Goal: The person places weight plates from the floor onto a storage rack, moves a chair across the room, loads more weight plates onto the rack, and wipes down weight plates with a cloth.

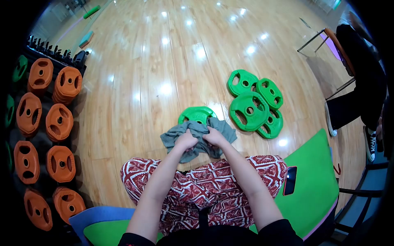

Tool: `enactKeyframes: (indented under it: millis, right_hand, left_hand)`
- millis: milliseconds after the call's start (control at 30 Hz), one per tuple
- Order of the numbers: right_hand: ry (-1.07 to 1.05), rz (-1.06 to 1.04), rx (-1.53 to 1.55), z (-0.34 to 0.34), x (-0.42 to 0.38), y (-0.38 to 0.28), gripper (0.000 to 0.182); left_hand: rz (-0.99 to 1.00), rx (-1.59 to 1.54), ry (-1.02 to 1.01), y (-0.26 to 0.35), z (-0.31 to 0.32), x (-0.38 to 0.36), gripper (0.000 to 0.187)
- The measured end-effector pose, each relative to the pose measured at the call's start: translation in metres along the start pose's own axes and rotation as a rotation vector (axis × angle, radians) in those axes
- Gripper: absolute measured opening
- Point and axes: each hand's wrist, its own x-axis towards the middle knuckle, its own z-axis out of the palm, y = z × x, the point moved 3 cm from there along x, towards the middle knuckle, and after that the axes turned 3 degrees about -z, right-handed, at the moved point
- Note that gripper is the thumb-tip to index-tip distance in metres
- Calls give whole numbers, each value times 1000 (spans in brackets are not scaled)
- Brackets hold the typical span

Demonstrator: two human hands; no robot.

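— Wooden gym floor (pixel 164 61), glossy under the lights. What have your hands got?

— Both are closed tight on a grey cloth (pixel 197 137). My left hand (pixel 186 140) and right hand (pixel 214 136) bunch it side by side, above my knees.

— And under it?

— A green weight plate (pixel 196 114) on the floor, its near edge covered by the cloth.

— Further out?

— Four more green plates (pixel 255 107) to my right, orange plates (pixel 59 121) racked on my left, a phone (pixel 289 180) on the green mat (pixel 316 180).

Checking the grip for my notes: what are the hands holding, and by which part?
Both the left hand and right hand clutch a grey cloth, bunched at its middle, over a green weight plate.
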Motion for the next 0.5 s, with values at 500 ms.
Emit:
enactKeyframes:
  millis: [500]
  right_hand:
    - [382,-251,-419,-17,-31,-11,22]
  left_hand:
    - [309,434,-23,2,22,-47,71]
